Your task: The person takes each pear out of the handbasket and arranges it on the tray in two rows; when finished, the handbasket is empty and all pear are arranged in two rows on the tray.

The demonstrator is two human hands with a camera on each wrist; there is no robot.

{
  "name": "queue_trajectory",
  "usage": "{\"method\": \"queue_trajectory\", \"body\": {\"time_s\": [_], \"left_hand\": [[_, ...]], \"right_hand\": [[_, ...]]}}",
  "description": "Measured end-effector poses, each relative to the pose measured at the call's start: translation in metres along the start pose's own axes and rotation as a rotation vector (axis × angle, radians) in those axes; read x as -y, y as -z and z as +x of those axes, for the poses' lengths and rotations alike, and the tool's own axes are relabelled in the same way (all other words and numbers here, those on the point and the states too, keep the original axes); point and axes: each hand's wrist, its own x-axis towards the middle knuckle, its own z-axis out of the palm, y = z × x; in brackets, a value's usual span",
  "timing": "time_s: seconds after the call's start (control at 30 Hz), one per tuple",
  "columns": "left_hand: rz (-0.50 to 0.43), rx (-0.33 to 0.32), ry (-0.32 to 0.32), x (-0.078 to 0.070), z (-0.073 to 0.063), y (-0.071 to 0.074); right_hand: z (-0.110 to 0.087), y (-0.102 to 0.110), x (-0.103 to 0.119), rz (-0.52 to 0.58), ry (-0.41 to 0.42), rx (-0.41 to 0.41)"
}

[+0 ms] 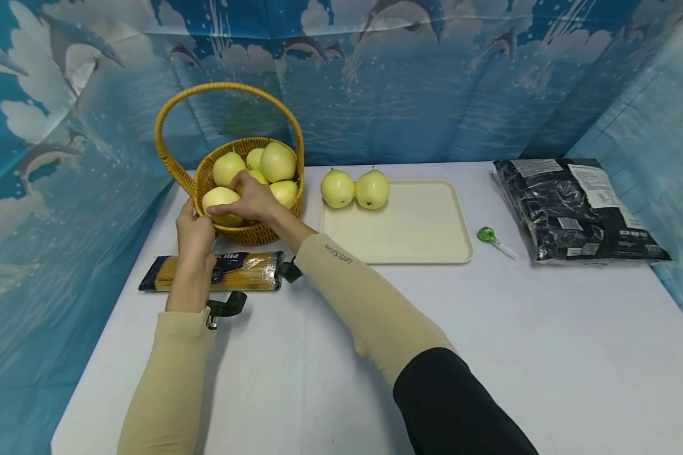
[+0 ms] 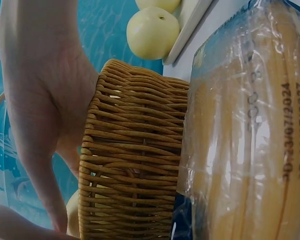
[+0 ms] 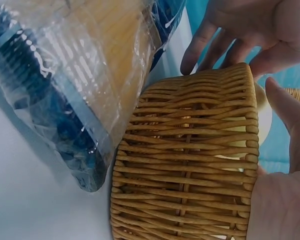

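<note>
A brown wicker basket (image 1: 256,235) with a tall hoop handle holds several round yellow-green pears. My left hand (image 1: 195,237) grips its near-left rim; in the right wrist view, the left hand's fingers (image 3: 190,55) lie along the outer wall. Reaching over the near rim, my right hand (image 1: 256,199) has thumb and fingers around the pear (image 1: 219,199) at the basket's left side. The left wrist view hides most of that pear behind the wicker. Just in front of the basket, a clear-wrapped pack of spaghetti (image 1: 245,281) lies flat, partly behind the left wrist.
A cream tray (image 1: 410,237) right of the basket carries two pears (image 1: 354,188) at its back-left corner. Farther right lie a green-wrapped lollipop (image 1: 487,234) and a black plastic package (image 1: 575,215). A blue dolphin-print curtain (image 1: 410,101) hangs behind the white table (image 1: 330,354).
</note>
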Motion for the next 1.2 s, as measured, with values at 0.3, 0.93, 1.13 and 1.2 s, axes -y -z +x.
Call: {"method": "queue_trajectory", "body": {"time_s": [0.3,0.93,1.13,1.2], "left_hand": [[0.004,-0.001,-0.005,0.001,0.002,0.001],[0.026,-0.004,-0.018,0.004,0.004,0.002],[0.013,-0.003,-0.014,0.002,0.004,0.003],[0.011,-0.006,-0.012,0.002,0.004,0.003]], "right_hand": [[0.002,-0.004,0.004,-0.160,-0.007,-0.057],[-0.002,-0.006,0.000,-0.102,0.051,-0.124],[-0.010,0.003,0.001,-0.062,0.108,-0.081],[-0.014,0.007,0.001,-0.061,0.125,-0.065]]}}
